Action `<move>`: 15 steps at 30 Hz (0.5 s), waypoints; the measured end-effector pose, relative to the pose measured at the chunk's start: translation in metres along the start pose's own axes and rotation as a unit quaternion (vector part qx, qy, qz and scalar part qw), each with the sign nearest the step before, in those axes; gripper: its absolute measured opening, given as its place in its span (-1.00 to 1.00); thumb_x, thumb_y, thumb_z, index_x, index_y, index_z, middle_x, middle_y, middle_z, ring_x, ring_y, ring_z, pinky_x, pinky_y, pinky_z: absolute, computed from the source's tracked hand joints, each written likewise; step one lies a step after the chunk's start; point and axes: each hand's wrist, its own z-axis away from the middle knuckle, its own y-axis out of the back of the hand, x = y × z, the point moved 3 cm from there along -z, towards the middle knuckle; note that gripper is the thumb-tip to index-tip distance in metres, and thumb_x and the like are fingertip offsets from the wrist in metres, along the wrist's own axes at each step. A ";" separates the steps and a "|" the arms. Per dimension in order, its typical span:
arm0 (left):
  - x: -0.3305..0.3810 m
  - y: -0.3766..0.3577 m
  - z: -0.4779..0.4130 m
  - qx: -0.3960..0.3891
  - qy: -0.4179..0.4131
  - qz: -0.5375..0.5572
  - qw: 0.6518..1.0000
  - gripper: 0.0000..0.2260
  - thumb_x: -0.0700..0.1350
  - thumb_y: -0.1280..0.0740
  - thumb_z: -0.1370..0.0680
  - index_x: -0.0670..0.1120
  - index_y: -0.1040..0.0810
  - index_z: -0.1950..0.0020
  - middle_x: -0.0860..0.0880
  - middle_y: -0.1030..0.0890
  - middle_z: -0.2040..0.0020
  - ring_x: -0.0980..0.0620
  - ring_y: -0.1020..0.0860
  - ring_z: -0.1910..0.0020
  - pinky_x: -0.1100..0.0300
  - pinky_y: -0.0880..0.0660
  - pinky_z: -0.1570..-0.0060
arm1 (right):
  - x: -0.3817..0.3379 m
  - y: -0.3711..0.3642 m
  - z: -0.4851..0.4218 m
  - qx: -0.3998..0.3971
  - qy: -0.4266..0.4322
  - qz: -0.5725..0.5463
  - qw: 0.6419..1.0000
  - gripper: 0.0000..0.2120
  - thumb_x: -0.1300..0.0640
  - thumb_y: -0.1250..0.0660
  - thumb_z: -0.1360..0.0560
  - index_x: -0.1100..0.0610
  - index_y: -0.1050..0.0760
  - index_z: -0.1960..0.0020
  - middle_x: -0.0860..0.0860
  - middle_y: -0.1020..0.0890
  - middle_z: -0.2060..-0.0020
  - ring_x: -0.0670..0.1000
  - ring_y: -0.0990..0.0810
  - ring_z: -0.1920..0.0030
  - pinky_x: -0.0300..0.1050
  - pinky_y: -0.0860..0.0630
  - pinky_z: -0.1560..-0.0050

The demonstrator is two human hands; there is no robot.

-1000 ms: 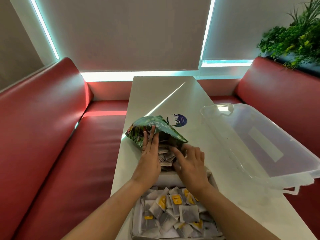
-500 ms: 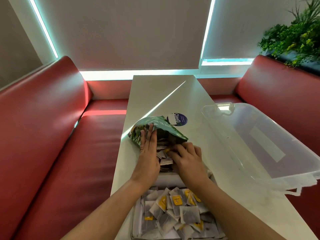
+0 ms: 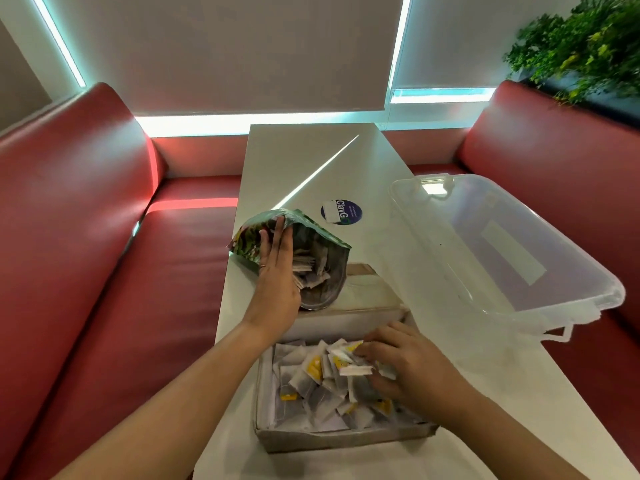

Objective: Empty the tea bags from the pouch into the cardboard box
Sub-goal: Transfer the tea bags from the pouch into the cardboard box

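A green printed pouch [image 3: 247, 242] lies on its side on the white table, mouth facing me, with several tea bags [image 3: 311, 271] still inside. My left hand [image 3: 277, 271] holds the pouch's left edge, fingers straight along it. In front of it sits an open cardboard box [image 3: 332, 439] holding a heap of tea bags [image 3: 311, 382]. My right hand [image 3: 405, 367] is over the box's right side, its fingers curled round a few tea bags with white and yellow tags.
A clear plastic bin [image 3: 502, 244] overhangs the table's right edge. A round blue sticker [image 3: 341, 212] lies beyond the pouch. Red bench seats [image 3: 104, 289] flank the table on both sides. A green plant [image 3: 581, 46] stands at the back right.
My right hand has come out of the pouch's mouth and moved back toward me over the box, carrying tea bags. My left hand stays on the pouch.
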 end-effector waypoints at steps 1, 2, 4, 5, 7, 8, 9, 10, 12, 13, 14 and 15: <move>0.001 0.000 0.000 0.000 -0.001 0.000 1.000 -0.21 -0.44 -0.16 -0.48 0.01 0.20 -0.53 0.14 0.26 -0.52 0.04 0.30 -0.50 0.09 0.14 -0.46 | -0.005 -0.002 0.002 -0.023 0.002 -0.012 1.000 -0.73 -0.03 -0.31 -0.38 -0.01 -0.57 -0.05 -0.06 -0.59 0.08 -0.03 -0.51 0.11 -0.16 -0.51 0.18; 0.002 -0.001 0.001 0.000 -0.002 0.000 1.000 -0.21 -0.44 -0.15 -0.48 0.00 0.19 -0.53 0.14 0.26 -0.52 0.04 0.30 -0.50 0.11 0.15 -0.45 | -0.010 -0.006 0.002 -0.041 0.006 -0.024 0.999 -0.75 -0.01 -0.33 -0.38 0.00 -0.57 -0.04 -0.05 -0.58 0.09 -0.02 -0.52 0.12 -0.14 -0.52 0.19; 0.004 -0.001 0.002 0.000 -0.003 0.001 1.000 -0.22 -0.45 -0.14 -0.48 0.00 0.19 -0.54 0.16 0.26 -0.51 0.04 0.31 -0.50 0.14 0.17 -0.44 | -0.022 -0.014 -0.003 -0.066 0.018 -0.038 0.997 -0.77 0.06 -0.37 -0.38 0.05 -0.56 -0.03 0.00 -0.57 0.08 0.06 -0.55 0.10 -0.07 -0.53 0.20; 0.005 -0.001 0.002 0.002 -0.006 0.001 1.000 -0.22 -0.45 -0.13 -0.47 0.00 0.19 -0.53 0.17 0.27 -0.50 0.04 0.31 -0.50 0.18 0.19 -0.43 | -0.027 -0.020 -0.006 -0.083 0.017 -0.048 0.995 -0.76 0.09 -0.38 -0.40 0.08 -0.56 -0.05 0.04 -0.56 0.04 0.10 -0.56 0.06 -0.04 -0.53 0.18; 0.007 0.000 0.004 0.003 -0.015 -0.001 1.000 -0.22 -0.46 -0.12 -0.47 0.00 0.19 -0.53 0.19 0.28 -0.50 0.06 0.32 -0.49 0.38 0.25 -0.36 | -0.031 -0.028 -0.011 -0.128 -0.013 -0.085 0.988 -0.66 0.08 -0.40 -0.43 0.09 -0.52 -0.19 0.07 -0.53 -0.11 0.11 -0.53 -0.06 -0.01 -0.51 0.04; 0.007 0.001 0.004 0.003 -0.018 -0.001 1.000 -0.22 -0.46 -0.11 -0.47 0.00 0.19 -0.53 0.19 0.29 -0.50 0.08 0.32 -0.49 0.48 0.26 -0.31 | -0.029 -0.028 -0.013 -0.139 -0.036 -0.106 0.984 -0.59 0.05 -0.41 -0.43 0.06 -0.49 -0.26 0.04 -0.49 -0.17 0.05 -0.51 -0.09 -0.04 -0.50 -0.04; 0.007 0.003 0.005 0.002 -0.019 -0.001 1.000 -0.23 -0.46 -0.10 -0.48 -0.01 0.19 -0.53 0.19 0.29 -0.50 0.09 0.33 -0.48 0.54 0.26 -0.28 | -0.026 -0.024 -0.015 -0.133 -0.061 -0.126 0.981 -0.55 0.02 -0.42 -0.43 0.02 -0.46 -0.29 -0.01 -0.45 -0.19 -0.03 -0.48 -0.07 -0.10 -0.49 -0.07; 0.007 0.004 0.006 0.002 -0.021 0.001 1.000 -0.23 -0.46 -0.10 -0.48 -0.01 0.19 -0.54 0.18 0.28 -0.50 0.09 0.33 -0.48 0.56 0.27 -0.26 | -0.022 -0.018 -0.017 -0.105 -0.082 -0.145 0.981 -0.55 -0.01 -0.41 -0.43 -0.01 -0.46 -0.29 -0.05 -0.42 -0.17 -0.10 -0.46 -0.03 -0.17 -0.48 -0.06; 0.007 0.006 0.007 0.006 -0.030 0.002 1.000 -0.24 -0.47 -0.10 -0.47 -0.02 0.18 -0.54 0.18 0.28 -0.50 0.09 0.32 -0.49 0.53 0.27 -0.29 | -0.012 0.000 -0.025 -0.002 -0.105 -0.138 0.985 -0.63 -0.03 -0.38 -0.46 -0.01 -0.50 -0.25 -0.05 -0.43 -0.10 -0.13 -0.46 0.07 -0.19 -0.50 0.07; 0.008 0.006 0.007 0.008 -0.036 0.001 0.999 -0.24 -0.47 -0.10 -0.47 -0.03 0.17 -0.54 0.18 0.28 -0.50 0.09 0.32 -0.49 0.51 0.27 -0.32 | -0.008 0.009 -0.030 0.045 -0.117 -0.131 0.983 -0.67 0.00 -0.37 -0.48 0.01 -0.51 -0.23 -0.04 -0.45 -0.07 -0.10 -0.48 0.10 -0.15 -0.52 0.13; 0.009 0.007 0.008 0.011 -0.040 0.000 0.999 -0.24 -0.47 -0.10 -0.47 -0.02 0.17 -0.54 0.19 0.28 -0.50 0.09 0.31 -0.49 0.47 0.26 -0.35 | -0.005 0.014 -0.035 0.082 -0.126 -0.128 0.980 -0.71 0.05 -0.35 -0.50 0.04 -0.52 -0.22 -0.03 -0.48 -0.05 -0.08 -0.50 0.12 -0.12 -0.53 0.16; 0.011 0.007 0.008 0.015 -0.045 -0.001 0.999 -0.24 -0.47 -0.09 -0.48 -0.01 0.18 -0.53 0.20 0.28 -0.50 0.09 0.31 -0.49 0.41 0.24 -0.38 | -0.004 0.017 -0.042 0.109 -0.126 -0.124 0.978 -0.72 0.11 -0.34 -0.51 0.07 -0.53 -0.21 -0.01 -0.51 -0.04 -0.05 -0.52 0.11 -0.12 -0.53 0.15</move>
